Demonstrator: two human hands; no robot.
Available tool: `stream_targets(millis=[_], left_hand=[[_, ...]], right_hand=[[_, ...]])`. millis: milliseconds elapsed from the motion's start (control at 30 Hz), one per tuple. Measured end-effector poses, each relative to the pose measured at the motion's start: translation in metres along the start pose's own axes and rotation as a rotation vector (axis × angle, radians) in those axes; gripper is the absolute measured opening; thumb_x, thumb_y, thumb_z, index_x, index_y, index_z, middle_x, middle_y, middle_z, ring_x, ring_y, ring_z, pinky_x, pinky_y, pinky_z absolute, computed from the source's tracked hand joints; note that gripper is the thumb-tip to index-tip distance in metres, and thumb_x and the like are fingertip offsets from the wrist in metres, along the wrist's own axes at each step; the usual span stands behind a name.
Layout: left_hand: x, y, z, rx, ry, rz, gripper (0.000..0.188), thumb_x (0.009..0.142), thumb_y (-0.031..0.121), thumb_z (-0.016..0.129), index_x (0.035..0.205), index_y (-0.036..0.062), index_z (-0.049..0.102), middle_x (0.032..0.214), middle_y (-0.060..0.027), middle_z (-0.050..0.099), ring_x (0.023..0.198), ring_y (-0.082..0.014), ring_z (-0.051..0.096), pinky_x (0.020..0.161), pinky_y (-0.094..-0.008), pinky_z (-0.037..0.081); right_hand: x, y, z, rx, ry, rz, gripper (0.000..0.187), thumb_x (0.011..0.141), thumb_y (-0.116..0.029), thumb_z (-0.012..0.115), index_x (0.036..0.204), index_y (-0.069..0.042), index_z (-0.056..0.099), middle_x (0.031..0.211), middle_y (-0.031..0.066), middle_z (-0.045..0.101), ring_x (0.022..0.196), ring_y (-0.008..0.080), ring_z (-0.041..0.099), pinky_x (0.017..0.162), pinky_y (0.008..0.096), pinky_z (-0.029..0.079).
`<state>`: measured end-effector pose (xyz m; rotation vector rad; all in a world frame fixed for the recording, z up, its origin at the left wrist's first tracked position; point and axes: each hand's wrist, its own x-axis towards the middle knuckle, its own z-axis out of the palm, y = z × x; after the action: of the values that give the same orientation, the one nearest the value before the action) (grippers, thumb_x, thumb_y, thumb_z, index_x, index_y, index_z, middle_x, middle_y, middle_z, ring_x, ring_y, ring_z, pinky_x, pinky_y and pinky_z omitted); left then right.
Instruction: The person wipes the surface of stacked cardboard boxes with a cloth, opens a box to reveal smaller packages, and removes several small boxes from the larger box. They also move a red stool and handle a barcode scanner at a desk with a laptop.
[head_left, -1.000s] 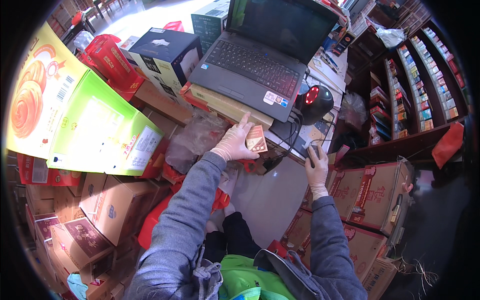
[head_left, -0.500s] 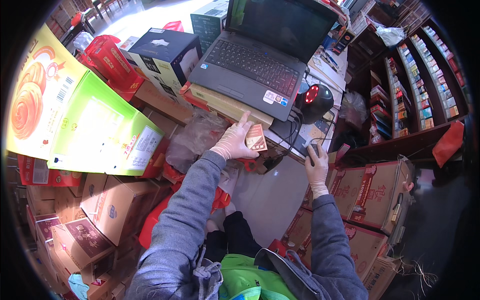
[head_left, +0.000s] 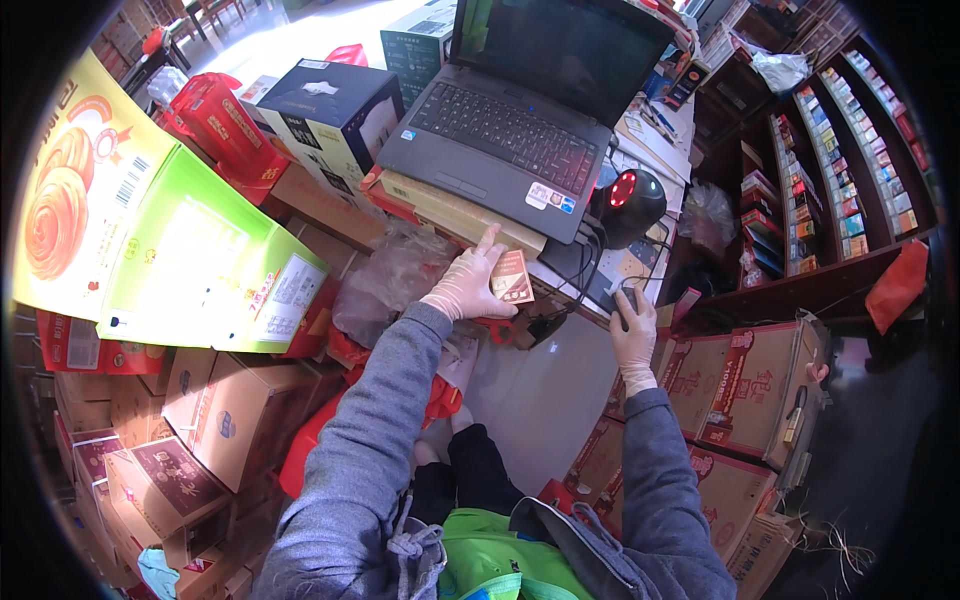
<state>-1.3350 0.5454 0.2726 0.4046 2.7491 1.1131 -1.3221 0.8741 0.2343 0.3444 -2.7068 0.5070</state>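
Note:
My left hand, in a thin whitish glove, is closed around a small brown-and-cream pack at the table's front edge, below the laptop. Thumb and fingers grip its left side, and its printed face is turned up. My right hand, gloved too, rests over a dark computer mouse on the table's right part, with its fingers curled on top; the hand hides most of it. An open black laptop lies on a flat box between and beyond my hands. Right of the laptop stands a black scanner with red lights.
A yellow-green carton rises at the left, above stacked brown cartons. More cartons stand at the right, below shelves of small packs. A crumpled plastic bag lies beside my left forearm. Cables hang near the scanner.

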Motion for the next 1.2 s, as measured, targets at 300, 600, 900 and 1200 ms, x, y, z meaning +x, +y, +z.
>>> stream_targets(millis=[300,600,900,1200], left_hand=[[0.0004,-0.0003,-0.0022,0.009,-0.014,0.009,0.095,0.054,0.038,0.080,0.128,-0.0099,0.043,0.150,-0.0208,0.015,0.120,-0.0390,0.044,0.103,-0.0403,0.037],[0.0004,0.0013,-0.0031,0.013,-0.013,0.008,0.094,0.055,0.038,0.080,0.126,-0.0113,0.044,0.149,-0.0206,0.015,0.119,-0.0391,0.045,0.102,-0.0406,0.037],[0.0006,0.0017,-0.0036,0.010,-0.019,0.000,0.094,0.054,0.037,0.080,0.126,-0.0103,0.044,0.149,-0.0199,0.016,0.119,-0.0392,0.045,0.102,-0.0410,0.037],[0.0005,0.0020,-0.0048,0.016,-0.031,-0.006,0.095,0.054,0.038,0.080,0.127,-0.0104,0.043,0.149,-0.0197,0.014,0.120,-0.0391,0.044,0.103,-0.0407,0.037]], right_hand=[[0.0003,-0.0004,0.0014,-0.015,0.028,-0.001,0.039,0.075,-0.009,0.065,0.114,-0.014,0.064,0.125,0.0179,0.051,0.115,0.0364,0.047,0.097,0.0424,0.041],[0.0020,-0.0002,0.0029,0.001,0.047,0.012,0.039,0.074,-0.006,0.065,0.112,-0.013,0.063,0.126,0.0171,0.051,0.114,0.0363,0.047,0.097,0.0422,0.041],[0.0021,0.0005,0.0043,-0.013,0.049,0.028,0.041,0.075,-0.007,0.065,0.115,-0.014,0.063,0.128,0.0166,0.050,0.115,0.0362,0.047,0.098,0.0422,0.040],[0.0028,-0.0009,0.0041,-0.021,0.047,0.047,0.040,0.074,-0.007,0.065,0.114,-0.013,0.063,0.127,0.0164,0.050,0.115,0.0362,0.047,0.097,0.0425,0.040]])
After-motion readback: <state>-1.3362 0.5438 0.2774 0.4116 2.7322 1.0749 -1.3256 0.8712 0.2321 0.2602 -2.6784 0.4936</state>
